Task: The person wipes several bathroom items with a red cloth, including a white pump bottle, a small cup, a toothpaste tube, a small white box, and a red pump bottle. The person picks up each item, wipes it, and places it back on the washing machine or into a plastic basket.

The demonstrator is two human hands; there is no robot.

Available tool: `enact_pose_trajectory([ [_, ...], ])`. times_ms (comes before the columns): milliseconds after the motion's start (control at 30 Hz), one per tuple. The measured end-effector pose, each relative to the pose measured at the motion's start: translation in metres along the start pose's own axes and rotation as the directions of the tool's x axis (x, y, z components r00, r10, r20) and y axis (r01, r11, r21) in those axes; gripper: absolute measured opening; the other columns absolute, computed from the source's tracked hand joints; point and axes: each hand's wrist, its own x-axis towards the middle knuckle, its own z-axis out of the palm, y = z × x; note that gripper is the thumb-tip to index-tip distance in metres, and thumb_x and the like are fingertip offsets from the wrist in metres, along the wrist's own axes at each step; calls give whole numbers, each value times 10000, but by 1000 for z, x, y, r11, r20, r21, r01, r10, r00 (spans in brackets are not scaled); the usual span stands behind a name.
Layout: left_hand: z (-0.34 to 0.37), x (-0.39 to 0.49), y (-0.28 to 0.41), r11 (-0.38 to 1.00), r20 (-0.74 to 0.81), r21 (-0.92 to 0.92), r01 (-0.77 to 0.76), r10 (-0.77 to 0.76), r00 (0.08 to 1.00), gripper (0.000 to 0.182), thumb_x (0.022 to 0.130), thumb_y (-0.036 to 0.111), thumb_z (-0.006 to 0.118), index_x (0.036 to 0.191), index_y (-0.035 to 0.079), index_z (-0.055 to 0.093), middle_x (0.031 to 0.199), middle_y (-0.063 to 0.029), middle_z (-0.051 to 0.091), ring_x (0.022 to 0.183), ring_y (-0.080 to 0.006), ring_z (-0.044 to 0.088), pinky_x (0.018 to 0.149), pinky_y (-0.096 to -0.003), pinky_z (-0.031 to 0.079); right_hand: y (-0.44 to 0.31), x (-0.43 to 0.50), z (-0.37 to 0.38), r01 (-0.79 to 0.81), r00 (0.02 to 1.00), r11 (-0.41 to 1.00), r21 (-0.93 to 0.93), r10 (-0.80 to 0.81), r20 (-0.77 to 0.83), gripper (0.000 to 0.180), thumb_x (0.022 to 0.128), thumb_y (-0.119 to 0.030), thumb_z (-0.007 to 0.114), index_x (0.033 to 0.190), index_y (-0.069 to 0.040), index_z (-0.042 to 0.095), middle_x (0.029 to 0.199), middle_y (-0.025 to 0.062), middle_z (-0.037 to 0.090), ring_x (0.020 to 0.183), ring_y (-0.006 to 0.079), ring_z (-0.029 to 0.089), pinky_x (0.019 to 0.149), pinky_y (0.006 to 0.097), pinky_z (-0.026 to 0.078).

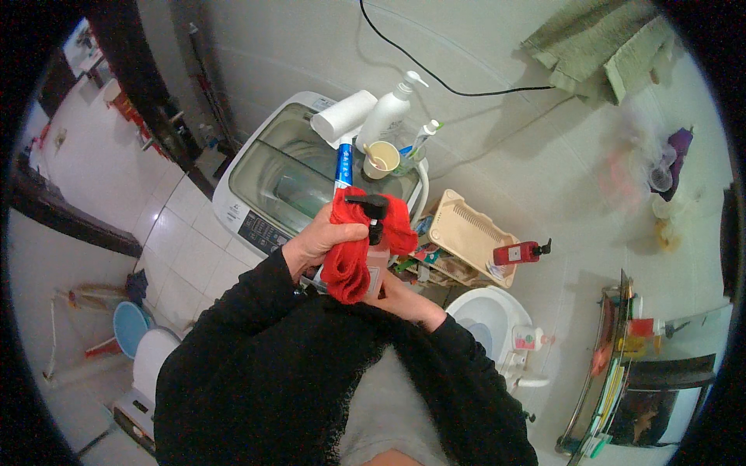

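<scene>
My left hand (pixel 320 240) grips a folded red cloth (pixel 348 271), its thumb lying across the cloth by the neck of a pump bottle. The pump bottle (pixel 379 259) has a black pump head and a pinkish clear body, and is held upright in front of my chest. My right hand (pixel 402 301) is around the lower part of the bottle. Some of the cloth lies behind the bottle on its right side. Just beyond my hands, a blue and white toothpaste tube (pixel 344 166) lies on the lid of a top-loading washing machine (pixel 268 172).
On the washer stand a paper roll (pixel 345 116), a white pump bottle (pixel 386 119), a cream cup (pixel 382 160) and a glass with toothbrushes (pixel 408 163). Rightward are a beige plastic rack (pixel 466 224) bearing a red pump bottle (pixel 517 253), and a white washbasin (pixel 492 303). A toilet (pixel 152 361) is at left.
</scene>
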Motion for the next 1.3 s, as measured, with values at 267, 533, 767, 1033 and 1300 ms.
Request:
enact_pose_trajectory([
  [267,0,-1,8,999,127,-6,52,-51,991,717,710,297,831,1292,38,502,1209,-73,581,1090,-184,586,984,-363,476,1,-1,-13,-126,985,991,51,119,122,671,865,-169,715,1402,-38,336,1375,109,496,1268,194,476,1078,368,372],
  [533,0,8,13,990,-37,17,-141,142,989,640,755,265,797,1281,41,510,1199,-56,580,1099,-166,576,974,-337,474,0,4,-22,54,974,932,359,30,-225,544,875,-67,635,1361,-43,391,1237,44,528,1168,169,510,1029,337,391],
  [767,15,45,39,931,-68,55,-361,364,929,433,899,191,695,1257,44,501,1146,-51,594,1026,-139,591,906,-319,503,-38,3,-61,298,905,876,380,-133,-404,502,1005,-353,516,1362,-11,429,1232,53,580,1074,137,571,937,292,457],
  [1033,34,69,56,905,-93,24,-425,425,900,356,920,255,689,1182,48,565,1082,-19,633,957,-113,604,864,-297,502,-58,17,-76,346,820,898,272,-148,-553,646,870,-474,680,1289,-36,458,1176,63,568,1078,153,548,945,303,435],
  [1300,35,60,63,886,47,157,-436,434,900,427,877,246,738,1202,40,555,1102,-26,625,972,-121,600,863,-299,506,-72,7,-71,380,799,908,175,-227,-557,674,734,-290,807,1270,-42,482,1156,57,572,1059,152,552,931,313,444],
])
